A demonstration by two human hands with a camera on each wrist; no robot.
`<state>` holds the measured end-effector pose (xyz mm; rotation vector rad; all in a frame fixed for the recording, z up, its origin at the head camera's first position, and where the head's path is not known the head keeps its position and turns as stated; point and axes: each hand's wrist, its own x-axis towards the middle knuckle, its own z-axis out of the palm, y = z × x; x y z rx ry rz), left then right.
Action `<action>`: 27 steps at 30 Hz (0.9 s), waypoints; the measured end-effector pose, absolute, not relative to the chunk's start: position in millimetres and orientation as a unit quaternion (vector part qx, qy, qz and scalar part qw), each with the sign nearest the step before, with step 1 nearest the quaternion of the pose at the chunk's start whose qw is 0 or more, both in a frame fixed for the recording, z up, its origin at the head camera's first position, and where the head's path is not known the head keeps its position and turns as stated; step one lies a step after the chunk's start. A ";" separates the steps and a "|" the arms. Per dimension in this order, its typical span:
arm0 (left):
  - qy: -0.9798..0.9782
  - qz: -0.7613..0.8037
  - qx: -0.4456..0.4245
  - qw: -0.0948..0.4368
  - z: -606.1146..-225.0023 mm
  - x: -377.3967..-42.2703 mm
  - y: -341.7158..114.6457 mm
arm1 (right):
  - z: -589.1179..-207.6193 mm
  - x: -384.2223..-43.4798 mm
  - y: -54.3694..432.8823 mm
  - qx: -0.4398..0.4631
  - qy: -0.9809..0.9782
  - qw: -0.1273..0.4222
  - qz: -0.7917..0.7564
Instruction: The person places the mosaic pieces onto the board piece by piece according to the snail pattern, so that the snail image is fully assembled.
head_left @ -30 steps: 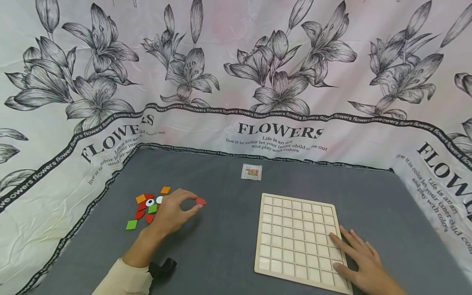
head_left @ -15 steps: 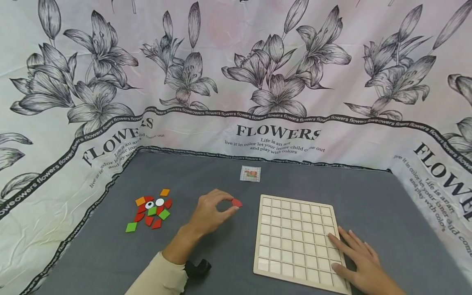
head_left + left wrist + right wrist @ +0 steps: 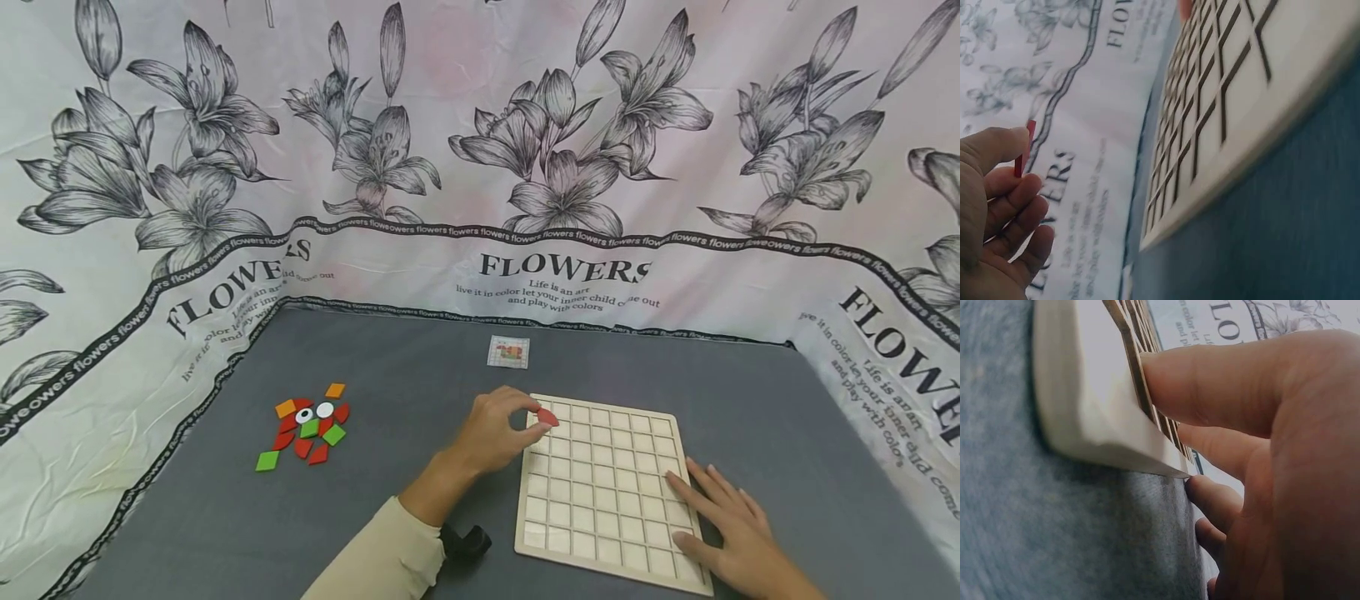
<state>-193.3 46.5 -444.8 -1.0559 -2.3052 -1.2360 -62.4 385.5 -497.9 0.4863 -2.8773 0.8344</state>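
Between thumb and index finger, my left hand pinches a thin red wooden tile with one rounded side. In the head view it overlaps the upper left corner of a pale wooden grid board. The left wrist view has the tile edge-on, its other fingers loosely bent below. My right hand rests at the board's right edge. Its thumb and index finger lie on the board, and the other fingers extend beyond the edge, as the right wrist view also has it.
Several red, green and orange tiles lie in a loose group on the left, with two white round eye pieces among them. A small picture card lies at the back of the grey tabletop. A flower-printed cloth hangs behind.
My left hand has carried the red tile rightward from the tile group to over the board's upper left corner. The right hand has stayed at the board's edge.
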 end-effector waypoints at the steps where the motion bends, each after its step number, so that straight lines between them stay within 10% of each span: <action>1: -0.812 -0.432 -0.364 0.148 -445.6 -192.7 52.6 | -497.9 -62.6 385.7 0.161 -0.946 0.054 0.276; 27: -0.876 -0.258 -0.395 0.102 -473.8 -181.6 165.3 | -497.5 -63.2 382.5 0.154 -0.955 0.082 0.241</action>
